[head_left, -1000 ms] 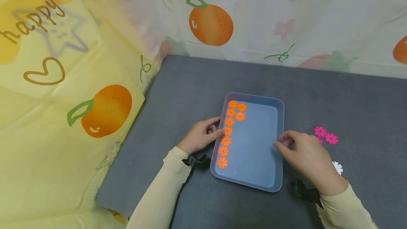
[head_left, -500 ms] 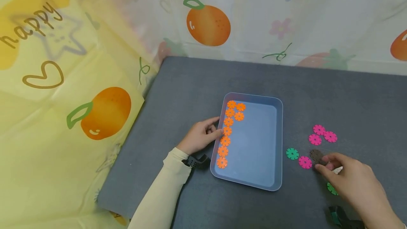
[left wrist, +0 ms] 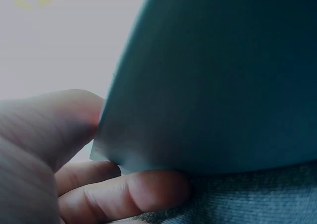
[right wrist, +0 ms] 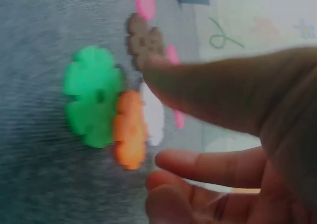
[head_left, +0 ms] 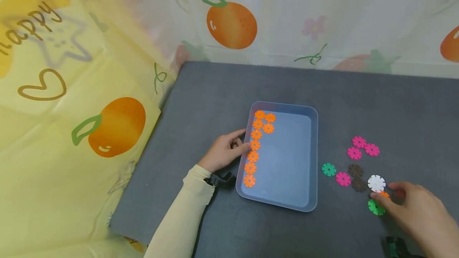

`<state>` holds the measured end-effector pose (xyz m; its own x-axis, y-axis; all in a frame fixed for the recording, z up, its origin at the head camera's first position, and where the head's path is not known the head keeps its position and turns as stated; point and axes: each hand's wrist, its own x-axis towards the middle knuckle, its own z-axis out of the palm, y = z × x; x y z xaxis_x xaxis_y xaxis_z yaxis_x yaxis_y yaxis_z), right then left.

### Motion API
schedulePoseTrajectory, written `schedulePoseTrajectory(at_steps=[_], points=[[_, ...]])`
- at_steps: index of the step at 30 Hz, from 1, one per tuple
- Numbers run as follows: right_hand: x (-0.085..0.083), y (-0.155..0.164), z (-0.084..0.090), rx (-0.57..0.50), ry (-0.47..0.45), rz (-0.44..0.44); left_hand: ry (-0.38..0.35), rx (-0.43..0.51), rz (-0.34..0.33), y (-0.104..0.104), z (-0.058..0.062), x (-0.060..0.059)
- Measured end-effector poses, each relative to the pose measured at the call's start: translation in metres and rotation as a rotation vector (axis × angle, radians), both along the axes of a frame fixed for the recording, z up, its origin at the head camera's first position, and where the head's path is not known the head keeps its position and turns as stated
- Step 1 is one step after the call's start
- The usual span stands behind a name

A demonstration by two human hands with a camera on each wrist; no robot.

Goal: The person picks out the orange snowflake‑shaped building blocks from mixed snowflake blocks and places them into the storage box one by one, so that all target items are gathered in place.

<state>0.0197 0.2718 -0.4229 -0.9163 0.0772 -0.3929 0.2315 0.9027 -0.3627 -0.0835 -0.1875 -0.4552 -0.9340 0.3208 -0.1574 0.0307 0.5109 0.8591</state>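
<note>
A blue tray (head_left: pixel 311 158) lies on the grey table (head_left: pixel 222 90), with several orange toothed discs (head_left: pixel 253 156) lined up along its left side. My left hand (head_left: pixel 241 141) holds the tray's left rim; in the left wrist view the thumb and a finger of that hand (left wrist: pixel 138 152) pinch the tray's wall (left wrist: pixel 213 75). My right hand (head_left: pixel 384 191) reaches low at the right, thumb and forefinger spread on either side of an orange disc (head_left: pixel 384 194) on the table. Beside it lie a white disc (head_left: pixel 376 183) and a green disc (head_left: pixel 375 207). The right wrist view shows the orange disc (right wrist: pixel 130 130) flat, ungripped.
Loose discs lie right of the tray: three pink (head_left: pixel 359 142), another pink (head_left: pixel 343 178), two brown (head_left: pixel 356 170) and a teal one (head_left: pixel 328 169). A fruit-print cloth (head_left: pixel 107 90) hangs behind and drapes the left side. The table's front edge is close to my arms.
My right hand left the tray's right rim and swept right and down to the loose discs, now at the orange one. The left hand stayed on the tray.
</note>
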Motion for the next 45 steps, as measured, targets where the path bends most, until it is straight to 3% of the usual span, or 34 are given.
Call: schedulePoseTrajectory(at_steps=[8,13,17,20,24,31,36,45], points=[[0.004,0.001,-0.003,-0.029,0.067,-0.024,-0.003,-0.010,0.003,0.001,0.000,0.000],[0.002,0.000,-0.004,0.025,0.080,-0.081,-0.011,0.001,0.001,0.001,0.001,0.000],[-0.002,-0.004,0.000,0.055,0.050,-0.139,-0.002,0.008,-0.001,0.001,0.002,0.000],[-0.006,-0.007,0.006,0.049,0.090,-0.142,-0.001,0.005,0.000,0.000,0.003,0.000],[-0.017,-0.012,0.019,0.013,0.167,-0.079,-0.004,-0.001,0.004,-0.001,0.004,0.000],[-0.046,-0.047,0.042,-0.099,0.199,-0.004,-0.009,0.001,-0.001,0.000,0.004,0.000],[-0.062,-0.081,0.047,-0.196,0.198,0.073,-0.006,0.008,-0.001,-0.001,0.003,0.000],[-0.087,-0.136,0.053,-0.287,0.235,0.117,-0.005,-0.002,-0.008,-0.001,0.001,-0.001]])
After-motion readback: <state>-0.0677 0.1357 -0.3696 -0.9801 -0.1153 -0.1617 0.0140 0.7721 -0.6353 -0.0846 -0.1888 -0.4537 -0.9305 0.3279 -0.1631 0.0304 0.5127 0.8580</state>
